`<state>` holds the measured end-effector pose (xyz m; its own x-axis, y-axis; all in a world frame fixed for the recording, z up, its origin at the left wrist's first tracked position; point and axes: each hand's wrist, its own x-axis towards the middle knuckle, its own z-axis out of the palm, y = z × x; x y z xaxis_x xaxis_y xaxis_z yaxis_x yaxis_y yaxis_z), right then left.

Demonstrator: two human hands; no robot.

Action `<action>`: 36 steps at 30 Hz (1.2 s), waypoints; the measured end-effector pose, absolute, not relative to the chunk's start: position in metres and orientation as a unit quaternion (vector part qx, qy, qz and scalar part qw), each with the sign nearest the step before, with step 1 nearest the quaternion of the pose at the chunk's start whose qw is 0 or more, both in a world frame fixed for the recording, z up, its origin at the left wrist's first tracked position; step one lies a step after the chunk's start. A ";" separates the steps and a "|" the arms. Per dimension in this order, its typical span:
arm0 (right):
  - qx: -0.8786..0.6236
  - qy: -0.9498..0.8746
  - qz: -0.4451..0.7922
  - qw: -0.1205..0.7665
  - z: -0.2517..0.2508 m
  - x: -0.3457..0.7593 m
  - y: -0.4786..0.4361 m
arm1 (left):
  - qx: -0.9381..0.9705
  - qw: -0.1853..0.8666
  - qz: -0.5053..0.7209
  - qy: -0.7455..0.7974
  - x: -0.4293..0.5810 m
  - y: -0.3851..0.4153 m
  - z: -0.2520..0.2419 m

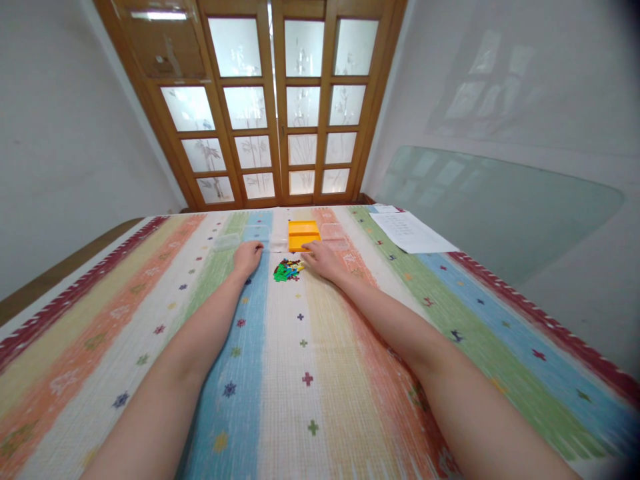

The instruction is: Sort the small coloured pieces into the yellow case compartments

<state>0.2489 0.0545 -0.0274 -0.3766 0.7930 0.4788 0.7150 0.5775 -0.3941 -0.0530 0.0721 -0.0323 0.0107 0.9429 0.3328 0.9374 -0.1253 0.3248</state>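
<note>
Near the orange tray (303,228), many small pieces (287,270) are left heaped; whether my left hand (247,259) or right hand (321,259) grips any, I cannot tell.

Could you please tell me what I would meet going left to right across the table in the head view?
Clear rectangular plastic container, left hand, pile of small multicoloured pieces, right hand, white rectangular paper sheet.

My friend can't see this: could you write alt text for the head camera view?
A person's left hand and right hand flank a small pile of colourful pieces on a striped tablecloth, near a yellow tray and clear containers.
</note>
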 end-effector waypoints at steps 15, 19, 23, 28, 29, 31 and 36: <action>-0.517 -0.794 0.010 0.321 -0.023 0.256 0.057 | 0.695 -0.004 0.264 0.669 -0.050 0.066 -0.019; -0.517 -0.794 0.015 0.320 -0.024 0.257 0.058 | 0.641 -0.048 0.311 0.700 -0.068 0.072 -0.015; -0.513 -0.793 0.014 0.330 -0.029 0.258 0.062 | 0.582 -0.087 0.316 0.744 -0.103 0.076 -0.017; -0.497 -0.800 0.007 0.335 -0.032 0.255 0.064 | 0.678 -0.057 0.159 0.716 -0.161 0.079 -0.017; -0.496 -0.802 0.006 0.333 -0.032 0.254 0.064 | 0.690 -0.047 0.131 0.710 -0.170 0.079 -0.015; -0.492 -0.806 0.008 0.328 -0.031 0.253 0.062 | 0.696 -0.052 0.104 0.709 -0.183 0.079 -0.011; -0.487 -0.811 0.022 0.324 -0.028 0.253 0.059 | 0.688 -0.071 0.108 0.714 -0.182 0.071 -0.008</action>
